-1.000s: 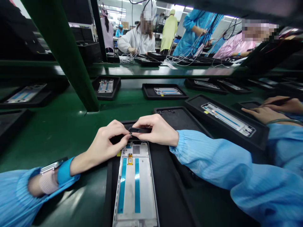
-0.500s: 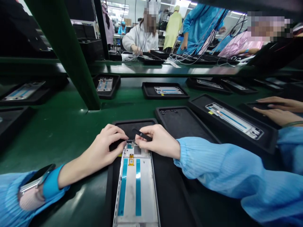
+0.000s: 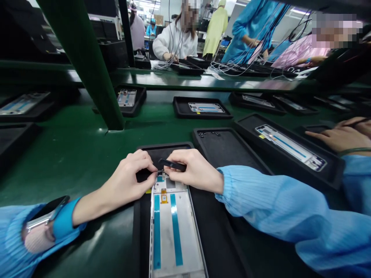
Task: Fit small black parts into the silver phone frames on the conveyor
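Note:
A silver phone frame [image 3: 168, 231] with two blue adhesive strips and an orange flex cable [image 3: 164, 197] lies in a black foam tray [image 3: 142, 216] before me. My left hand [image 3: 136, 173] is at the frame's top left corner, thumb and forefinger pinched together; what sits between them is too small to make out. My right hand [image 3: 193, 170] is closed around a slim black stick-like tool [image 3: 173, 165], its fingertips close to the left ones at the top edge. The tool's working end is hidden by the fingers.
Next to my tray stands another black tray [image 3: 222, 143] with several tiny black parts. More trays with phone frames [image 3: 207, 108] stand on the green bench. At right are a co-worker's hands [image 3: 344, 137]. A green post [image 3: 95, 77] rises at left; people sit and stand beyond.
The phone frame now appears turned slightly, its lower end further right. My hands stay at its top edge, with the tool lying flatter. The co-worker's hands at right have shifted.

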`<action>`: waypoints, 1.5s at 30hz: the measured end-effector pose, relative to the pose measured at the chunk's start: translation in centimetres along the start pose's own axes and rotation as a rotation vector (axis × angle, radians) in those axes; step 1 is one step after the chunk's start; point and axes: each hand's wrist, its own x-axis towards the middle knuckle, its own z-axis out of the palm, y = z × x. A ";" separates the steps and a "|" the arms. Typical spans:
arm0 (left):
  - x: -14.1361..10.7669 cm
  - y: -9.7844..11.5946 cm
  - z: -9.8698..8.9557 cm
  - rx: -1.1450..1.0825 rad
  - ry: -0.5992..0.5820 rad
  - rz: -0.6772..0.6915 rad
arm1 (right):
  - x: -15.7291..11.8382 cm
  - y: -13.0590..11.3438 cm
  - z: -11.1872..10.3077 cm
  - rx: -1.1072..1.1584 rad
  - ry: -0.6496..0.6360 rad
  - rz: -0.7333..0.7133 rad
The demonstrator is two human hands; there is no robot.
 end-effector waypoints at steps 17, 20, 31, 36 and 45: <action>-0.2 -0.3 -0.1 0.021 -0.030 0.126 | -0.4 -0.4 0.2 -0.108 -0.071 -0.059; -0.1 -0.3 -0.3 0.038 -0.056 0.191 | 0.0 -0.7 -0.3 -0.119 -0.116 -0.040; 0.7 0.0 -0.4 0.125 -0.137 0.299 | 1.8 -0.1 -1.9 0.215 -0.374 0.404; 0.8 0.3 -0.5 0.159 -0.184 0.306 | 2.0 -0.3 -1.6 0.253 -0.378 0.470; 0.5 0.7 -0.6 0.410 -0.244 0.411 | 1.8 -0.1 -1.6 0.293 -0.227 0.367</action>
